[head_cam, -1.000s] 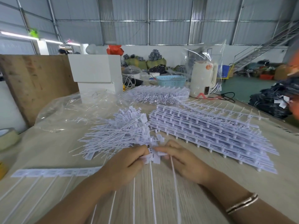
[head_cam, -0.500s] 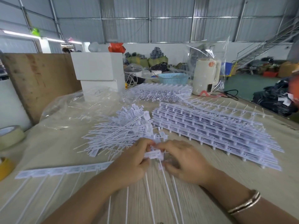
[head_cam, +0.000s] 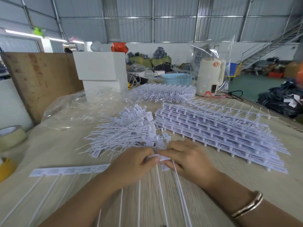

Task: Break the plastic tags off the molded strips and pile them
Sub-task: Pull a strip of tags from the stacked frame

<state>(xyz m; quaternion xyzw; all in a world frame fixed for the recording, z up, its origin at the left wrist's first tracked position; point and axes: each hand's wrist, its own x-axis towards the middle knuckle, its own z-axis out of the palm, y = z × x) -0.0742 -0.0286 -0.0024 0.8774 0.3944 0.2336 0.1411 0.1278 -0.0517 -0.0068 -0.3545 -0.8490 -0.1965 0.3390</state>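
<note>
A white molded strip (head_cam: 68, 170) of plastic tags lies across the table in front of me, its thin tails running toward me. My left hand (head_cam: 131, 164) pinches the strip's right end. My right hand (head_cam: 188, 159) pinches the end tag (head_cam: 164, 158) against it, and more tags lie under its fingers. Just behind my hands sits a loose pile of broken-off tags (head_cam: 124, 131). To the right is a thick stack of unbroken strips (head_cam: 221, 133).
A second heap of strips (head_cam: 164, 93) lies further back beside clear plastic sheeting (head_cam: 78, 108). White boxes (head_cam: 101, 69), a blue basket (head_cam: 177, 78) and a cream kettle (head_cam: 210, 76) stand at the far edge. Tape rolls (head_cam: 9, 136) sit at the left. A wooden board (head_cam: 37, 79) leans behind.
Both hands have drawn a little toward me and closed tighter together on the strip's end. The tag tails between my hands have shifted and splayed.
</note>
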